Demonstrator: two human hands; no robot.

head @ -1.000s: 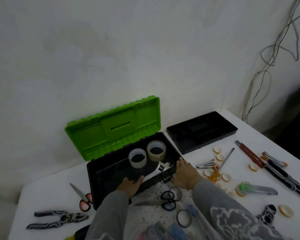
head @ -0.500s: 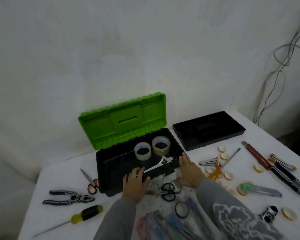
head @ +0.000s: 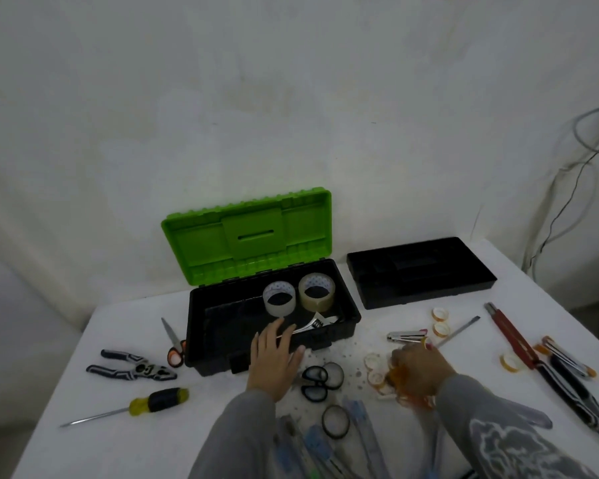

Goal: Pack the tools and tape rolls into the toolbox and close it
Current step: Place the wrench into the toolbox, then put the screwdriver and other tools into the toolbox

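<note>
The black toolbox [head: 215, 354] stands open on the white table with its green lid [head: 246, 243] leaning back. Inside stand two clear tape rolls [head: 279, 299] and a silver adjustable wrench [head: 313, 324]. My left hand [head: 274, 357] rests flat on the box's front rim, fingers spread, holding nothing. My right hand [head: 419, 369] is lowered onto a cluster of small tape rolls [head: 376, 369] and an orange-handled tool to the right of the box; its fingers curl over them, and what they grasp is hidden.
Left of the box lie pliers [head: 132, 366], a yellow-black screwdriver [head: 153, 402] and orange scissors [head: 173, 347]. Black scissors [head: 313, 383] and black tape rolls [head: 336, 420] lie in front. A black tray [head: 422, 276], a red tool [head: 512, 340], more small rolls and cables at the wall lie to the right.
My right hand left the toolbox's front corner and moved right onto the small tape rolls. My left hand stayed at the box's front rim. The view shifted, showing more of the table's left side.
</note>
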